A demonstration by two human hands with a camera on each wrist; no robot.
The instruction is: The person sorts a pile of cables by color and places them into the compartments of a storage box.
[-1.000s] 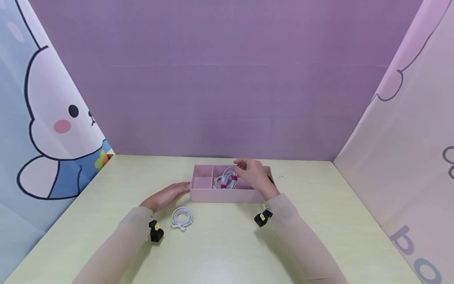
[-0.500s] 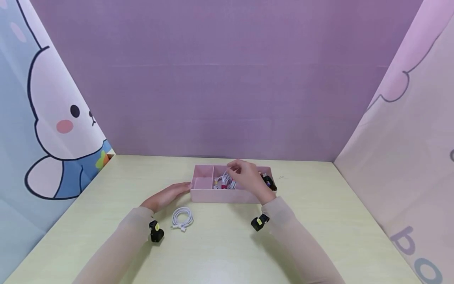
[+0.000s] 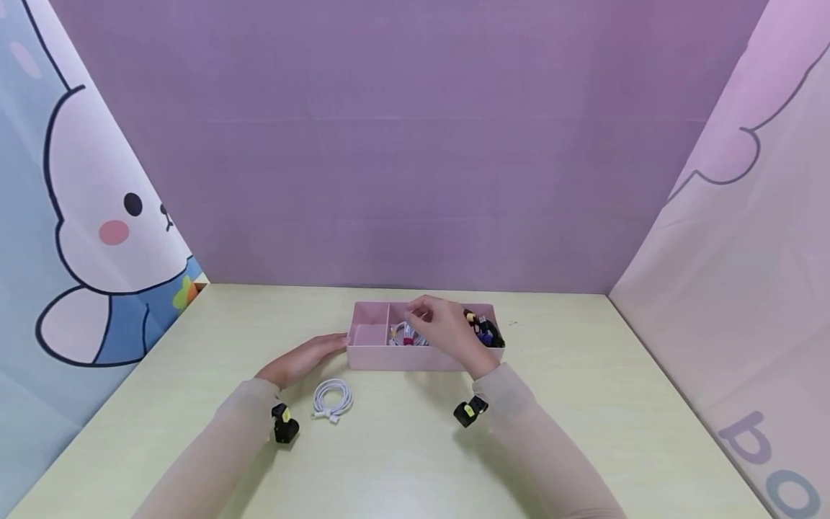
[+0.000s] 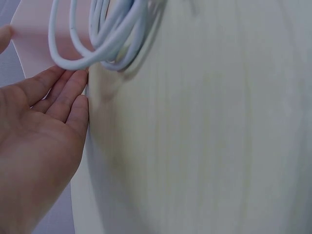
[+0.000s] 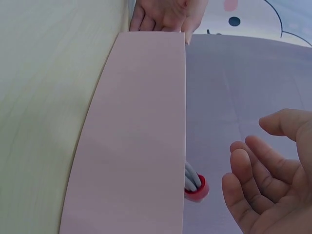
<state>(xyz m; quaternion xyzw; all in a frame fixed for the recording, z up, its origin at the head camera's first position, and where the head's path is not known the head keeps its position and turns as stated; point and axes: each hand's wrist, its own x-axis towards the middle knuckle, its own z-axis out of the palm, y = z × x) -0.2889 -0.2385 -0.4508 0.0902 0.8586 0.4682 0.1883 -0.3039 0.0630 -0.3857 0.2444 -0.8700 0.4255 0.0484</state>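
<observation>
A pink divided box (image 3: 402, 359) stands toward the back of the table. My left hand (image 3: 305, 359) rests its fairly straight fingers against the box's left end. Over the middle compartment hovers my right hand (image 3: 449, 335), loosely bent; in the right wrist view a gap shows between thumb and fingers, nothing held. Beneath it lie white cables (image 3: 407, 335) bundled with a red band (image 5: 197, 191), partly hidden by the hand. Dark cables (image 3: 488, 333) fill the right part of the box. A coiled white cable (image 3: 333, 398) lies on the table near my left wrist.
The left compartment (image 3: 370, 334) of the box shows its bare pink floor. A purple panel (image 3: 415, 158) rises behind the light wood table (image 3: 402, 447). Printed cloths (image 3: 117, 238) flank both sides. Each wrist carries a small black camera (image 3: 285, 425).
My right hand has shifted a little left above the box, covering more of the white cables and uncovering the dark ones. The left hand and the loose coil have not moved.
</observation>
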